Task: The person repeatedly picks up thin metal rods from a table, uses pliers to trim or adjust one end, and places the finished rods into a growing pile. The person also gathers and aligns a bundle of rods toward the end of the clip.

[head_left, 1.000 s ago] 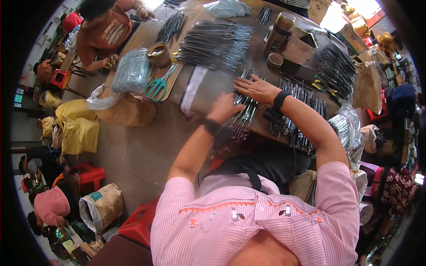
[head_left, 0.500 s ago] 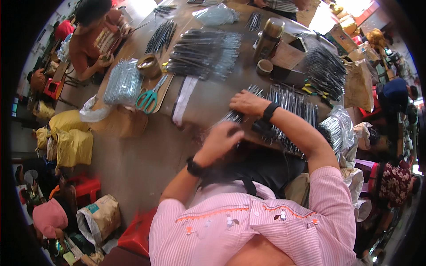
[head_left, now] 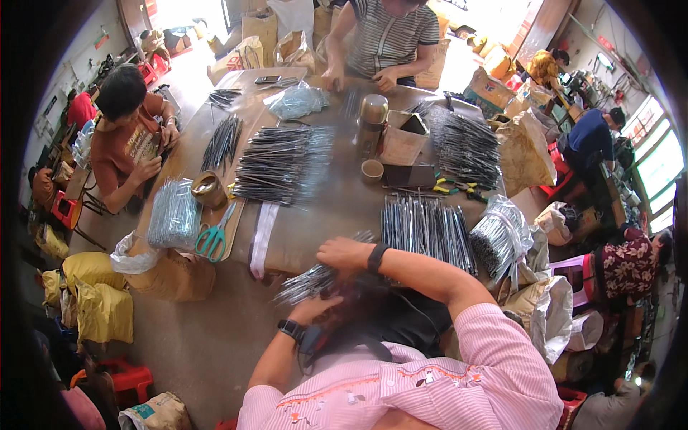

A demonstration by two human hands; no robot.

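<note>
A bundle of thin metal rods [head_left: 308, 284] lies slantwise at the table's near edge, in front of my body. My right hand [head_left: 347, 256] is closed over the upper part of it, with rod ends showing past the knuckles. Just below the bundle is my left hand [head_left: 315, 309]; its fingers point to the right and are blurred, so their grip cannot be made out. To the right of my right hand, a row of dark and silver rods [head_left: 428, 233] lies side by side on the table.
On the table [head_left: 287, 240] are a wide rod pile [head_left: 283, 165], teal-handled scissors [head_left: 212, 242], a tape roll [head_left: 208, 188], a thermos [head_left: 373, 118], pliers [head_left: 446, 188] and a plastic-wrapped bundle [head_left: 500, 233]. Co-workers sit at the left [head_left: 132, 140] and far side [head_left: 393, 39].
The view has tilted up, bringing the far co-worker more fully into sight. Both hands and the bundle have come nearer my body; the left hand has dropped below the bundle.
</note>
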